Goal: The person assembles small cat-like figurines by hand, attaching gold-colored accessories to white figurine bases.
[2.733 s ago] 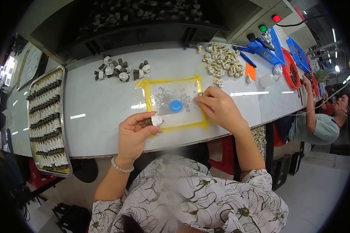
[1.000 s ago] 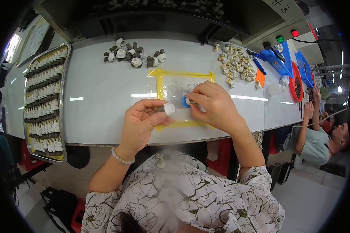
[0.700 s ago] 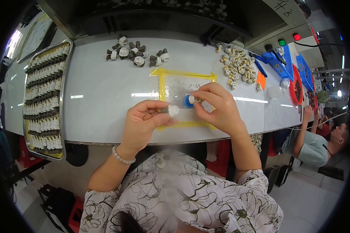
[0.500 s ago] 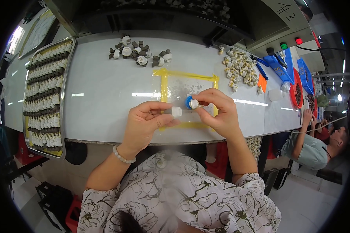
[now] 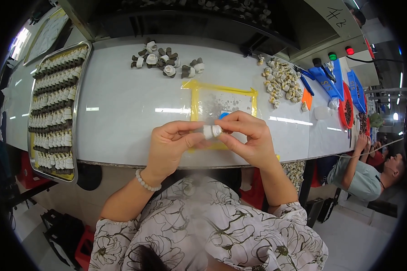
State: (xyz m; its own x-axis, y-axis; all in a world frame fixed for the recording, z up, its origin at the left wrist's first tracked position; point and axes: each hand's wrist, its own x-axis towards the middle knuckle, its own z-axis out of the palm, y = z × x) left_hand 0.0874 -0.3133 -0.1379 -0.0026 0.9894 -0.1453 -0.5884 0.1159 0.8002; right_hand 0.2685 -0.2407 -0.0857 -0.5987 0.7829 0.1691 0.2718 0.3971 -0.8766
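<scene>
Both hands up over the table's (image 5: 122, 117) near edge, meeting in the middle. Left hand (image 5: 169, 147) pinches a small white part (image 5: 211, 131) btwn thumb and fingers; right hand (image 5: 248, 140) grips the same part from the other side, fingertips closed on it. Part sits just above the front edge of the yellow-taped square (image 5: 199, 97). Blue cap (image 5: 223, 115) peeks out just behind the right fingers, can't tell if it's held or lying on the square. Far side: cluster of grey-white parts (image 5: 167, 61). Right of square: pile of pale pieces (image 5: 282, 81). Far left: metal tray (image 5: 79, 90) w/ rows of parts. Another person (image 5: 371, 169) sits at the right, well apart.
</scene>
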